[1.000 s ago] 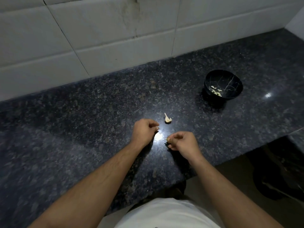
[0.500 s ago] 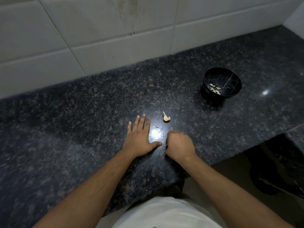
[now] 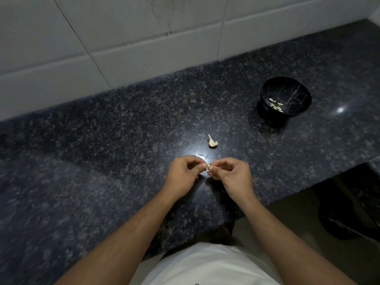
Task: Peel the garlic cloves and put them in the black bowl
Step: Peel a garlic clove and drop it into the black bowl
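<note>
your left hand (image 3: 183,175) and right hand (image 3: 232,177) meet just above the near middle of the dark speckled tabletop (image 3: 102,161), knuckles curled toward each other. between them sits a small pale garlic clove (image 3: 209,167), pinched by the fingers of both hands: the left thumb and forefinger press on it from the left, the right thumb and forefinger close on it from the right. the other fingers of each hand are folded in toward the palm. a little farther out, just beyond your hands, a thin scrap of peel (image 3: 201,154) lies on the tabletop, and beyond that a leftover garlic piece (image 3: 212,141) with a pointed stalk stands apart from it. the black bowl (image 3: 285,97) sits well away at the far right, upright, with several peeled cloves (image 3: 275,104) lying in its bottom. a white tiled wall (image 3: 123,38) runs along the far edge.
</note>
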